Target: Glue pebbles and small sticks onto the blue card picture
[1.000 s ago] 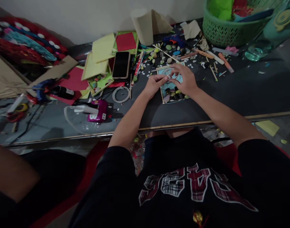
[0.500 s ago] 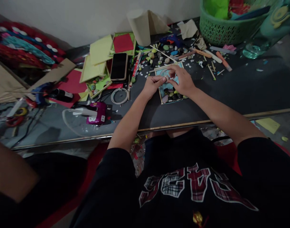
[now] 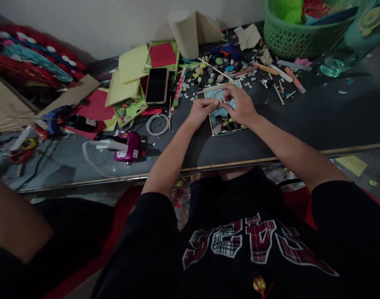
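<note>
My left hand (image 3: pixel 202 111) is closed in a pinch on a small pale piece (image 3: pixel 220 101), too small to name. Meeting it from the other side, my right hand (image 3: pixel 242 104) has its thumb and fingers curled to the same piece. Both hands are over a light blue picture panel (image 3: pixel 214 94) with a thin wooden stick border. Dark, yellow and mauve pebbles (image 3: pixel 227 125) cover the panel's near part. The hands hide much of its middle.
Behind the panel lie loose pebbles (image 3: pixel 219 61), sticks and paper scraps. A phone (image 3: pixel 157 86), a clear tubing coil (image 3: pixel 158 124) and a purple power adapter (image 3: pixel 127 147) are to the left. A green basket (image 3: pixel 294 39) and bottle (image 3: pixel 333 62) stand right. Another person's arm (image 3: pixel 18 220) shows lower left.
The hands stay together over the panel, with only slight finger movement around the pale piece. The view has shifted a little, and the other person's arm at lower left has moved slightly.
</note>
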`<control>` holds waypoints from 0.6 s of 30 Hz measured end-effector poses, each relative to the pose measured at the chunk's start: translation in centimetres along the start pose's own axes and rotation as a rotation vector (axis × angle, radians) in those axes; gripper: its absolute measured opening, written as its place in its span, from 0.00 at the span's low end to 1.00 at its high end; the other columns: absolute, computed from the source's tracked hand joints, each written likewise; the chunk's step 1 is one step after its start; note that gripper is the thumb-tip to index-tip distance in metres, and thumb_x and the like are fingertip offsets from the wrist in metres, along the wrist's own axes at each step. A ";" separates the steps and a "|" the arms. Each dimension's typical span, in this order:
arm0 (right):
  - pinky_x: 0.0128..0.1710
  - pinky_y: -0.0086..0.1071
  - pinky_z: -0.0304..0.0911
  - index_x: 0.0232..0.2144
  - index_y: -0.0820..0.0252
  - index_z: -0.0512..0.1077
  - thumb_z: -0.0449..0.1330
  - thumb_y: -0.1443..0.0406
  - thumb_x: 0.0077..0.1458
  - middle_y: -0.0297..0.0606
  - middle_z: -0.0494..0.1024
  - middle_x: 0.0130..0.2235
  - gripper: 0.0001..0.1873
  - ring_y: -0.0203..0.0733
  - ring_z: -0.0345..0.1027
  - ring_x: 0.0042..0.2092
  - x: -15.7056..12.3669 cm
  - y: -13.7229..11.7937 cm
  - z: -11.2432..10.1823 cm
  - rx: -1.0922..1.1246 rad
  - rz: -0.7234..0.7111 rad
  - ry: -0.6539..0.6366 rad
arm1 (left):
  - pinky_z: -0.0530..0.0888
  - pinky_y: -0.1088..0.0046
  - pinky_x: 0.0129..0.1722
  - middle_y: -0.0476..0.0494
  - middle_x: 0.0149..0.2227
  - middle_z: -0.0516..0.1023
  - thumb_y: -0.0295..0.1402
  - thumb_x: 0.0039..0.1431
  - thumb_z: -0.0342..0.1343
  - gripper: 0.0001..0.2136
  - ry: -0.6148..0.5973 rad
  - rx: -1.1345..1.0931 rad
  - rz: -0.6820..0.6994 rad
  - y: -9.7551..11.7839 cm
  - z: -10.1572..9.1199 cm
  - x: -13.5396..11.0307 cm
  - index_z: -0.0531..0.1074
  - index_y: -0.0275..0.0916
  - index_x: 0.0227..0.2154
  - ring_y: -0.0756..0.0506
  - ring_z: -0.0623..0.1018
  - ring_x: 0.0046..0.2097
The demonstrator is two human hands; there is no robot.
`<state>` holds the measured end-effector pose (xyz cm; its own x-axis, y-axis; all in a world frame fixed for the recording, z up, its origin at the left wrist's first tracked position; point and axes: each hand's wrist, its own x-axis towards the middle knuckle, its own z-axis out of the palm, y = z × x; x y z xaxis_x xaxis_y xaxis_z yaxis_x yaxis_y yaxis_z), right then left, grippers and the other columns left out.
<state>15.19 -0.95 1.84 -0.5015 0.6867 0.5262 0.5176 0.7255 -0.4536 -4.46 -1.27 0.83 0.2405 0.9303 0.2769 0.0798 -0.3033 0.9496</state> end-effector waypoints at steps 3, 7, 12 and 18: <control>0.57 0.54 0.65 0.61 0.57 0.58 0.51 0.48 0.66 0.46 0.75 0.50 0.29 0.52 0.72 0.48 0.1 0.2 0.1 -0.001 -0.027 0.010 | 0.66 0.74 0.30 0.51 0.23 0.73 0.54 0.53 0.66 0.21 0.010 -0.008 0.000 -0.1 0.0 0.0 0.80 0.39 0.25 0.53 0.68 0.27; 0.59 0.55 0.62 0.62 0.56 0.57 0.50 0.46 0.65 0.45 0.75 0.48 0.31 0.53 0.71 0.48 0.2 0.2 0.0 0.005 -0.029 -0.014 | 0.66 0.73 0.30 0.50 0.22 0.71 0.52 0.55 0.65 0.20 0.004 0.010 -0.030 0.2 0.0 -0.1 0.80 0.38 0.25 0.52 0.68 0.28; 0.59 0.54 0.62 0.61 0.55 0.58 0.50 0.45 0.65 0.44 0.75 0.48 0.31 0.54 0.71 0.48 0.1 0.0 0.0 0.005 -0.008 -0.001 | 0.65 0.73 0.30 0.50 0.23 0.72 0.52 0.54 0.66 0.20 0.008 0.005 -0.022 0.4 0.2 -0.1 0.79 0.37 0.24 0.52 0.68 0.27; 0.59 0.56 0.61 0.60 0.56 0.59 0.50 0.44 0.65 0.44 0.76 0.46 0.31 0.53 0.71 0.48 0.1 -0.1 -0.2 0.004 -0.015 0.018 | 0.64 0.73 0.29 0.50 0.22 0.71 0.53 0.53 0.66 0.21 -0.004 -0.022 -0.001 0.1 0.1 0.0 0.78 0.38 0.23 0.52 0.66 0.27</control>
<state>15.21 -1.01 2.04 -0.4971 0.6747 0.5457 0.5070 0.7362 -0.4483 -4.35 -1.34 0.88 0.2444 0.9299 0.2750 0.0586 -0.2972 0.9530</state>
